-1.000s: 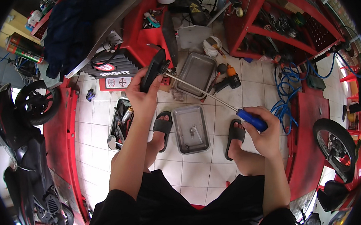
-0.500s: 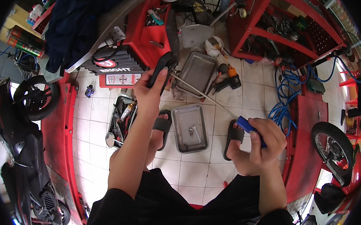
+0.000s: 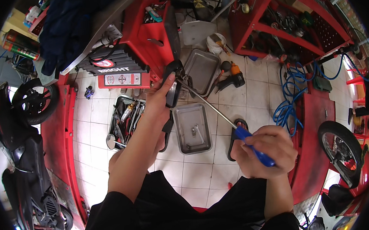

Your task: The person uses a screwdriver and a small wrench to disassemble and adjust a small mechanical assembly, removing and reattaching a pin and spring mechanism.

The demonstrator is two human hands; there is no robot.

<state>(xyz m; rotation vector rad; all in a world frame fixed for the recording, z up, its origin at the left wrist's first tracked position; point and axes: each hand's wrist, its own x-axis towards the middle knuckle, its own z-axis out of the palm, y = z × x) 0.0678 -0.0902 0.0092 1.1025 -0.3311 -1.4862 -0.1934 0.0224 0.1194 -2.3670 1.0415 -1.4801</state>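
My left hand [image 3: 159, 97] is closed round a black part [image 3: 173, 68] with a rounded edge and a greyish face; its exact kind is unclear. In my right hand [image 3: 273, 149] is a long screwdriver [image 3: 243, 134], blue-handled with a steel shaft, its fingers wrapped round the handle. The shaft slants up and left, and its tip reaches small metal pieces on the side of the black part; whether it sits in a screw is too small to see. Below on the floor lies a steel tray [image 3: 185, 119] holding a wrench [image 3: 199, 133] and a few small metal parts.
A tool bin [image 3: 119, 115] stands left of my legs, under a red tool cabinet [image 3: 156, 42]. Beyond are a second steel tray [image 3: 198, 62] and an orange-black power tool [image 3: 232, 79]. A blue hose [image 3: 285, 112] coils at right. Red lift platforms [image 3: 60, 136] flank both sides.
The black part has turned, showing more of its greyish face. My right hand has shifted slightly down, and the screwdriver's handle is tilted differently, with more of it showing.
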